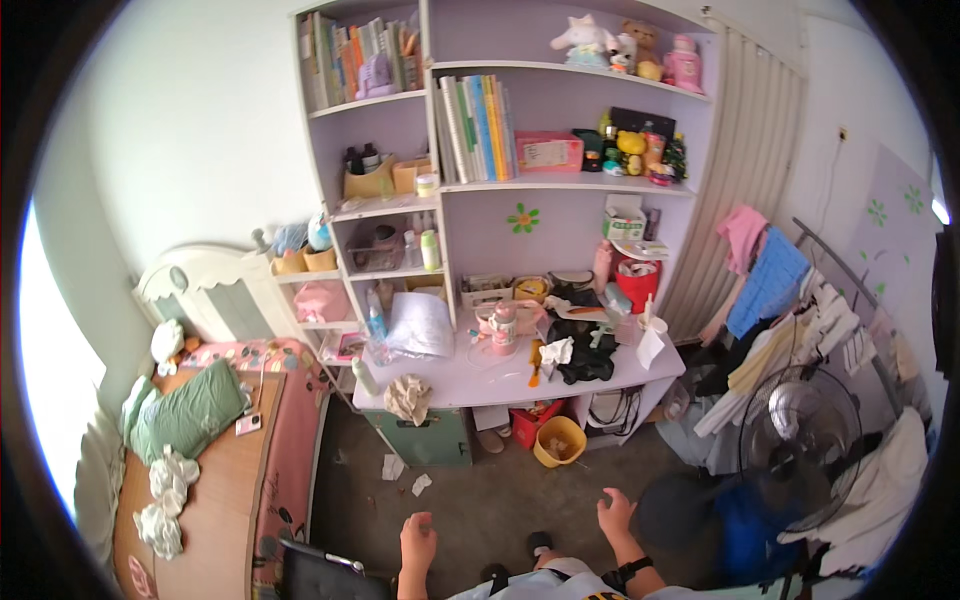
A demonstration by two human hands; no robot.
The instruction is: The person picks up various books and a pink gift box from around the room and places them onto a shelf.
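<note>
My left hand (418, 538) is held above the floor at the lower middle, fingers loosely bent, with nothing in it. To its right, my right hand (616, 512) is raised too, empty, its fingers apart and slightly curled. Neither touches anything. Beyond both hands stands a white-lilac desk (470, 383). On it lie a crumpled brown paper (407, 398), a black cloth or bag (588, 362), a white crumpled tissue (557, 352), a pink bottle (500, 330) and a sheaf of white paper (420, 325).
A yellow bin (559, 442) sits under the desk's front edge, with paper scraps (393, 467) on the floor. A bed (285, 440) with a green pillow (195, 405) is at left. Right are a standing fan (800, 440) and hanging clothes (770, 283). A black chair (330, 575) is near.
</note>
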